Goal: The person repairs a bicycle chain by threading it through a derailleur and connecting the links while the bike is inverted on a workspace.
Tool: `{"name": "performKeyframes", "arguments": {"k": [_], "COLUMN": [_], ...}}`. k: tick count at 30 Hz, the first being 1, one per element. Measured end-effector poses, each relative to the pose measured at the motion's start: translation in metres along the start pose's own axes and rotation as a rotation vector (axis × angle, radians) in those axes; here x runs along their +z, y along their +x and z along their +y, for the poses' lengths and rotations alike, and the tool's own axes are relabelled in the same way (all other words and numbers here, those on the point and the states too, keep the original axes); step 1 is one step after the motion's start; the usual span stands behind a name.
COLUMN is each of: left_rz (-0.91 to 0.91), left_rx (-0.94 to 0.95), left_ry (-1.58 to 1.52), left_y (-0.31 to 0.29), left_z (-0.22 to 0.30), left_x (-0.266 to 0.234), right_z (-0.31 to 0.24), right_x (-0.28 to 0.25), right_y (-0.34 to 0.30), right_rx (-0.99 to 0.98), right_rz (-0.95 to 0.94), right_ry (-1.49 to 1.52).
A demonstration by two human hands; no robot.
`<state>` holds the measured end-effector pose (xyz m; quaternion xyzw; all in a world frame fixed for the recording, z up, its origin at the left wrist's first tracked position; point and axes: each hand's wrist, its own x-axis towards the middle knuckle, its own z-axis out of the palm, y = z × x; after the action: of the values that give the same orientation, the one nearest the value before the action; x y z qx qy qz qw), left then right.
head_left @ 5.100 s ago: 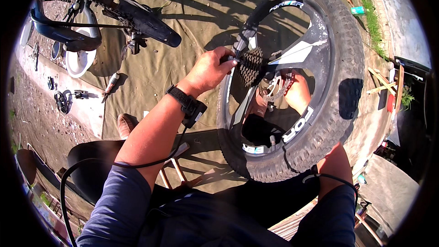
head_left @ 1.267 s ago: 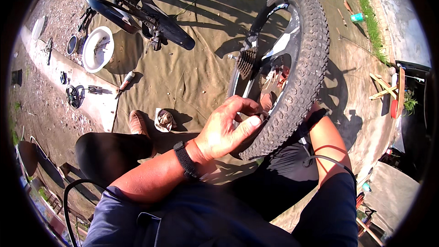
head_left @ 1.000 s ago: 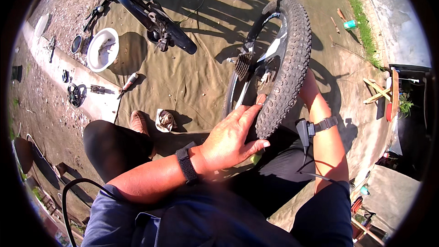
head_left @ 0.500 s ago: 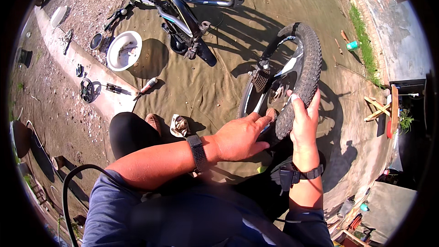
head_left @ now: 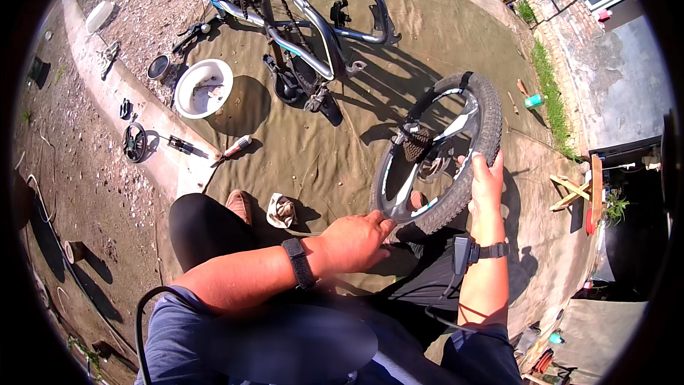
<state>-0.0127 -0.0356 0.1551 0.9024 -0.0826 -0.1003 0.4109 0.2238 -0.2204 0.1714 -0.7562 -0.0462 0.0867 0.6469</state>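
My left hand [head_left: 356, 239] and right hand [head_left: 486, 182] grip the wheel [head_left: 438, 153], already off the bike frame [head_left: 306, 21]; refitting remains, I'd judge.

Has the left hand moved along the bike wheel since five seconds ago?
Yes. The left hand has gone from the hub cogs down to the bike wheel's near rim.

A knobbly matt black rubber tyre [head_left: 476, 164] is seen on a glossy rim [head_left: 393, 184] with dull metal sprockets [head_left: 415, 150]. The frame [head_left: 313, 28] is made of shiny metal tubing. Creased, matt olive cloth [head_left: 313, 150] is spread over rough gravel [head_left: 78, 171]. A smooth white bowl [head_left: 203, 88] looks plastic.
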Motion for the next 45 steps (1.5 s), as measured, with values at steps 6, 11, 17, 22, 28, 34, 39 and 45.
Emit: {"name": "performKeyframes", "arguments": {"k": [6, 11, 17, 22, 28, 34, 39, 45], "left_rz": [0.014, 0.063, 0.143, 0.136, 0.068, 0.07, 0.055, 0.046], "left_rx": [0.024, 0.08, 0.131, 0.134, 0.106, 0.101, 0.089, 0.099], "left_ry": [0.032, 0.06, 0.076, 0.068, 0.04, 0.049, 0.055, 0.063], "left_y": [-0.009, -0.015, -0.019, -0.021, -0.021, -0.022, -0.024, -0.023], "left_z": [-0.002, -0.002, -0.004, -0.004, 0.001, 0.003, 0.004, 0.002], "left_x": [0.001, -0.001, 0.003, 0.003, 0.0, -0.002, -0.002, -0.002], "right_z": [-0.001, -0.011, -0.009, -0.013, -0.01, -0.01, -0.012, -0.014], "right_x": [0.001, 0.008, 0.005, 0.008, 0.005, 0.007, 0.01, 0.01], "right_y": [0.01, 0.013, 0.02, 0.02, 0.021, 0.023, 0.023, 0.023], "right_rx": [0.013, -0.004, 0.039, 0.079, 0.066, 0.049, 0.066, 0.056], "right_rz": [-0.004, 0.028, 0.042, 0.066, 0.068, 0.046, 0.047, 0.037], "right_ry": [-0.023, -0.076, -0.097, -0.091, -0.104, -0.112, -0.114, -0.099]}}
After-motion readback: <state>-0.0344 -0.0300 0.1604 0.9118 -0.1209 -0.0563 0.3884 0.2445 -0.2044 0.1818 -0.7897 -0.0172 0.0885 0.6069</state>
